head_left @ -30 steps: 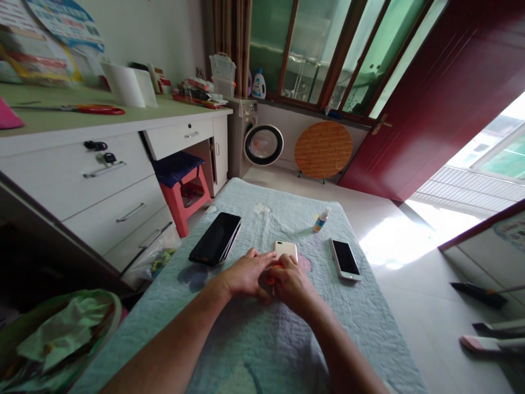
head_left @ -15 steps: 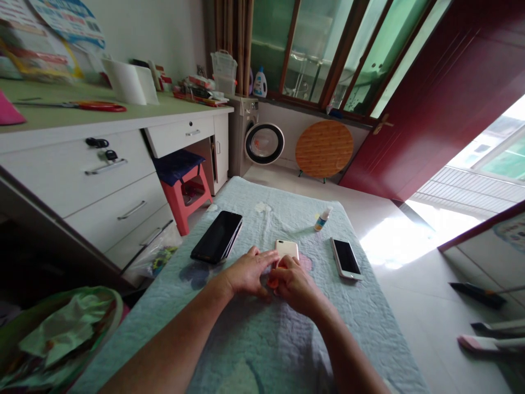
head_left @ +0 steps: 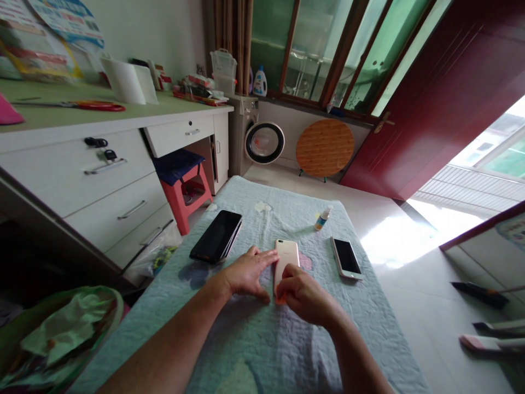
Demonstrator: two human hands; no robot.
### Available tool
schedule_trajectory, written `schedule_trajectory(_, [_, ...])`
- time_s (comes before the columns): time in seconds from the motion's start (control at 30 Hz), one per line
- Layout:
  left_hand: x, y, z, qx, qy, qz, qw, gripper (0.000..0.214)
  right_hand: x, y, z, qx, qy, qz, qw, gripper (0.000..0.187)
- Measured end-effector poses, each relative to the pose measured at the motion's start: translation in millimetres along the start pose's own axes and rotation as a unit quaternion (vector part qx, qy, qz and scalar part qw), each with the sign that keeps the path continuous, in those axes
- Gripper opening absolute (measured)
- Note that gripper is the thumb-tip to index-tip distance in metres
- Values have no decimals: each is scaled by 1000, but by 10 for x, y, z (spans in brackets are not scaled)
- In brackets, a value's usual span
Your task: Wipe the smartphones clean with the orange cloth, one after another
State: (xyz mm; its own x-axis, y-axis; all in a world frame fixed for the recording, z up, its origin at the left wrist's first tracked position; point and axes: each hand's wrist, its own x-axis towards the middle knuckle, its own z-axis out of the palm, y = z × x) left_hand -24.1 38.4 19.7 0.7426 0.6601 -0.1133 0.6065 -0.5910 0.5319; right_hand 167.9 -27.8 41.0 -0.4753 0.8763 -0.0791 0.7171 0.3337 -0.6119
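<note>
A gold smartphone lies face down on the quilted cloth, its camera at the far end. My left hand is open, fingers stretched, with the fingertips at the phone's left edge and the thumb apart on the quilt. My right hand is closed over the near part of the phone's back. Pinched under its fingers is a small orange cloth, mostly hidden by the hand. Left of my hands lies a black phone or tablet stack. On the right, a white phone lies screen up.
A small spray bottle stands beyond the white phone. The light-blue quilt covers the table. To the left are a white desk, a red stool and a filled bin. An open washing machine stands ahead.
My right hand has slid toward me along the phone with the orange cloth, uncovering more of the phone's back. My left hand has stayed nearly still.
</note>
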Motion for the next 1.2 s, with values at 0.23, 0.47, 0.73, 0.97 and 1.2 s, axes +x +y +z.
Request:
schedule_trajectory(0.23, [13, -3, 34, 3, 30, -2, 1000, 71, -72, 98, -202, 18, 5, 10, 1000, 19])
schedule_trajectory(0.47, [62, -63, 102, 2, 59, 17, 998, 69, -80, 173, -173, -15, -1, 52, 999, 14])
schedule_trajectory(0.73, [60, -55, 99, 6, 59, 11, 998, 70, -70, 160, -58, -59, -1, 28, 998, 2])
schedule_trajectory(0.97, [55, -42, 93, 8, 55, 8, 998, 70, 15, 44, 112, -82, 31, -6, 996, 6])
schedule_trajectory(1.2, [57, -52, 110, 19, 51, 7, 998, 64, -8, 2, 79, -83, 13, 1, 996, 7])
